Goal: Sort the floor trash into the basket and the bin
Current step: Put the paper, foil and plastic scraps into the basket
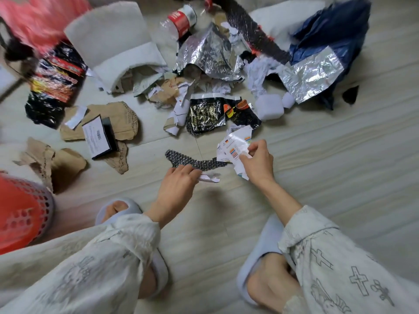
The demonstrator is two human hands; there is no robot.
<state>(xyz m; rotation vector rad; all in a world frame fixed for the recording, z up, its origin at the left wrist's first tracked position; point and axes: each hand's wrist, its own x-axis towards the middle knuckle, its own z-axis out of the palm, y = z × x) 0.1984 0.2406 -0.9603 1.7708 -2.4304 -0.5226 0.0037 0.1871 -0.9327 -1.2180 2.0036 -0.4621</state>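
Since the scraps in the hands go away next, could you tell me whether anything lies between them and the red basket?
Nothing visible blocks the way. From the left hand and right hand, bare floor leads to the red basket; torn cardboard lies flat just beyond it.

round perforated plastic basket (25, 214): red, near left | curved mesh strip (192, 161): black-grey dotted | torn glossy paper scrap (233, 147): white, coloured stripes | crumpled foil sheet (311, 74): silver, far right | torn cardboard piece (122, 120): brown | patterned sleeves (340, 257): pale, grey crosses
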